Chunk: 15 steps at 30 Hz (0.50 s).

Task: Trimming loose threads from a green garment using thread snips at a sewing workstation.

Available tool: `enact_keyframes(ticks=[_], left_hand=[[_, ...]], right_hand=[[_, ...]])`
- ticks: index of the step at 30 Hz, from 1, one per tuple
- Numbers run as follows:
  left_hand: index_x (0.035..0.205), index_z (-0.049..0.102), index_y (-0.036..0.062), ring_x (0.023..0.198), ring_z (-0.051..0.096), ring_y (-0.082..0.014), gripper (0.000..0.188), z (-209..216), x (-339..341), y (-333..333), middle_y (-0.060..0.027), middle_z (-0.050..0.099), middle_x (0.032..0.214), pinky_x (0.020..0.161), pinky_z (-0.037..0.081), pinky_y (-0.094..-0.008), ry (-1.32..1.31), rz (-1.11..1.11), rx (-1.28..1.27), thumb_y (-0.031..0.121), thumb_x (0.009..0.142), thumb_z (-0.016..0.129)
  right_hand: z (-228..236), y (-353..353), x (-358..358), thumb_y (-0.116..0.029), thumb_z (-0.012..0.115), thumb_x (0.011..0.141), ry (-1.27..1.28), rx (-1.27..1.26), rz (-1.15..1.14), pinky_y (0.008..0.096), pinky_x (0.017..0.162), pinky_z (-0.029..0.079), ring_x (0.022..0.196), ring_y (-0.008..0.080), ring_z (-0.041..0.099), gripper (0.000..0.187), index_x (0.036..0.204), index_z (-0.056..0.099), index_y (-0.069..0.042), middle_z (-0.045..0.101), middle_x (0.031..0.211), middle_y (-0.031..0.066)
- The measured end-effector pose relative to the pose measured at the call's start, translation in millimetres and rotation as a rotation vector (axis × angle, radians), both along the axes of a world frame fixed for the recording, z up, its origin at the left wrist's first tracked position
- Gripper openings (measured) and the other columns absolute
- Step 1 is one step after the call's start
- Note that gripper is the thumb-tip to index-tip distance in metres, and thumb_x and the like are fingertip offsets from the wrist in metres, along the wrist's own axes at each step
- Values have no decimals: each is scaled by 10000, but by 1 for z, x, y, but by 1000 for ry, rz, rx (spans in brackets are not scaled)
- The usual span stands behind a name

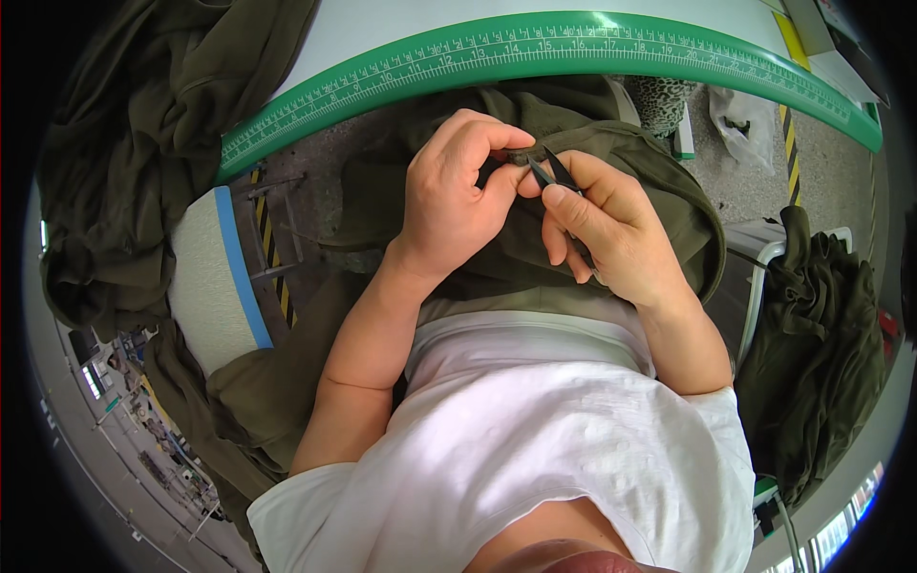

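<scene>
Across my lap lies a dark olive garment (pixel 659 191), reaching up toward the table edge. My left hand (pixel 458 186) pinches a small fold of this cloth between thumb and forefinger. In my right hand (pixel 611 215) is a pair of small black thread snips (pixel 557 170), its two pointed blades apart and close to the pinched fold. The right fingertips also come near or touch the cloth; exactly where is hidden by the hand. Both hands meet in front of me, just below the table edge.
A green, ruler-marked edge (pixel 516 46) bounds the white table. More olive garments hang at the left (pixel 143 143) and at the right (pixel 812 353). A white padded board with a blue edge (pixel 215 277) stands at my left. A plastic bag (pixel 743 129) lies on the floor.
</scene>
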State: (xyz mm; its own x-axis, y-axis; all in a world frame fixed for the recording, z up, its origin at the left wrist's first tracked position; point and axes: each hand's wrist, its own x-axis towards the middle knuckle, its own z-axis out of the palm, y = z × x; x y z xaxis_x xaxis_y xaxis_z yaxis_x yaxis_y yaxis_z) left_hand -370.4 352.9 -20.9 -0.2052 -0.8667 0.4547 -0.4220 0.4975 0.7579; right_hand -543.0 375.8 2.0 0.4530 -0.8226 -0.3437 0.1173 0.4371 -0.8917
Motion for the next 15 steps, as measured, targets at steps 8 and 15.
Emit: enact_keyframes(ticks=[8, 15], left_hand=[[888, 604, 16, 645, 592, -193, 268, -1, 1, 0, -90, 584, 794, 563, 500, -281, -24, 0, -31, -124, 664, 653], [886, 603, 16, 648, 596, -196, 262, -2, 0, 0, -91, 585, 793, 566, 503, -283, -39, 7, -35, -124, 669, 647]], right_hand=[[-1, 0, 0, -214, 460, 992, -19, 15, -4, 183, 390, 309, 410, 47, 405, 227, 1052, 568, -24, 544, 583, 29], [-2, -3, -2, -206, 463, 989, -25, 31, 18, 186, 386, 303, 398, 53, 399, 224, 1057, 569, -20, 540, 579, 33]])
